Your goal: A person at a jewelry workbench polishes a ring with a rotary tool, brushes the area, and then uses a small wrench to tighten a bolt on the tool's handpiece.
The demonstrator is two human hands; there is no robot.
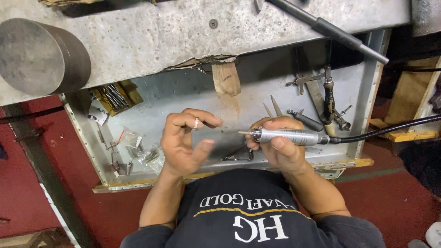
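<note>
While the right hand (280,147) is clamped around the silver rotary handpiece (289,136), I see its small bit pointing left toward the left hand (186,142), which is held apart with fingers loosely curled, a ring on one of them, and gripping nothing I can make out. The handpiece sits over the open metal drawer (183,94), in front of my chest, and its black flexible shaft (386,129) runs off to the right.

My worry is the gap between bit and bare fingers: it is small, and if the tool spins while the left hand drifts closer, the tip could nick a fingertip. A tug on the shaft could also swing the tip off line.

Inside the drawer lie small clear bags of metal parts (138,147) at the left, a yellow packet of thin steel rods (115,97) at the back left corner, and a cluster of hand tools (321,101) at the right, with two pointed gravers beside them. Above the drawer, the worn grey bench (161,32) carries a heavy steel cylinder (39,55) and a long dark-handled tool (340,32).
</note>
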